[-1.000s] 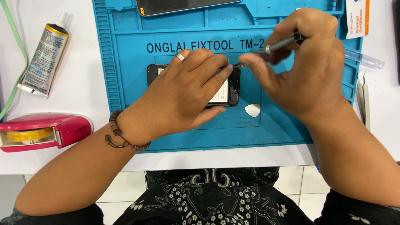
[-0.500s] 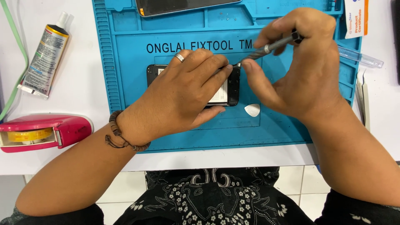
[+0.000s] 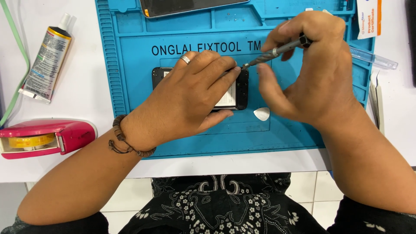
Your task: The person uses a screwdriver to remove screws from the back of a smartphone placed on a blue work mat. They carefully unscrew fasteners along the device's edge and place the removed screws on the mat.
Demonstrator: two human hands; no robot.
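A small black phone [image 3: 241,90] lies opened on the blue repair mat [image 3: 130,91], mostly covered by my left hand [image 3: 190,97], which presses flat on it and holds it down. My right hand [image 3: 314,73] pinches a slim metal screwdriver [image 3: 272,53], tilted down to the left. Its tip sits at the phone's top right corner, just beside my left fingertips. A ring is on my left hand and a beaded bracelet on the wrist.
A white triangular pick [image 3: 261,114] lies on the mat right of the phone. Another dark phone [image 3: 190,6] lies at the mat's top edge. A glue tube [image 3: 47,65] and a pink tape dispenser [image 3: 45,138] sit left; a clear pen [image 3: 372,58] lies right.
My right hand has lifted slightly up and to the right, opening away from the left hand, with the screwdriver tip still at the phone's corner. The left hand has stayed in place.
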